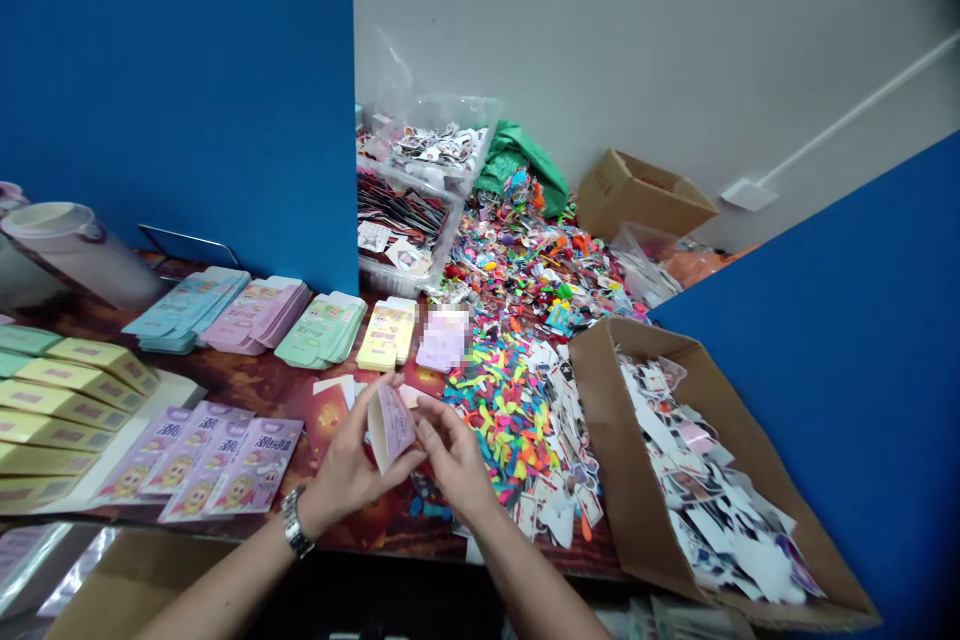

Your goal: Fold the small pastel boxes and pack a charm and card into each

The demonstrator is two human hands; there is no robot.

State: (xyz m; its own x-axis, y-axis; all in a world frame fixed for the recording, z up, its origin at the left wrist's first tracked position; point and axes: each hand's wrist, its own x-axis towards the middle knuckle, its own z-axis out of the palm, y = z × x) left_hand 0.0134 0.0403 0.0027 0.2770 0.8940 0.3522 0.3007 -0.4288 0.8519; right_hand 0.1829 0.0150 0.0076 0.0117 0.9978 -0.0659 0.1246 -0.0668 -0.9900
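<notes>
Both my hands are low at the middle of the wooden table. My left hand point(349, 468), with a metal wristwatch point(297, 520) on its wrist, pinches a folded pink paper packet point(394, 425). My right hand point(454, 465) closes on the packet's right edge from the other side. Just behind the hands lie red envelopes point(328, 415). Fanned purple cartoon-printed packets point(225, 465) sit left of my left hand, and a heap of bright neon paper shapes point(510, 420) lies right of my right hand.
Rows of yellow, teal, pink and green packets stand left and ahead on the table. An open cardboard box of cut-out photo cards point(697, 480) sits at right. Plastic bins point(420, 200) and a colourful pile point(525, 260) lie beyond, between blue partition walls point(180, 90).
</notes>
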